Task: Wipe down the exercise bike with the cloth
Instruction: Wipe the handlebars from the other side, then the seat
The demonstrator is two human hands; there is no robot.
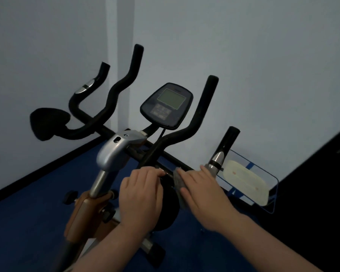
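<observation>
Console [166, 105] between handlebars [114, 95], both hands [140, 195] below, cloth [178, 183] under right hand [202, 191]

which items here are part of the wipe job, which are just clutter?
Job:
exercise bike
cloth, under the right hand
left hand, on the bike beside it

Lying about:
clear tray with pale pad, on blue floor

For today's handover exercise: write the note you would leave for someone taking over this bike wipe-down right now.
Left hand: grips the handlebar near its lower right bend, steadying the bike.
Right hand: fingers straight, pressing the cloth against the bar just right of the left hand.
Done: cannot tell from this view which parts are already wiped.
Left: probably the upper grips, console, silver stem cover and frame below.
</observation>
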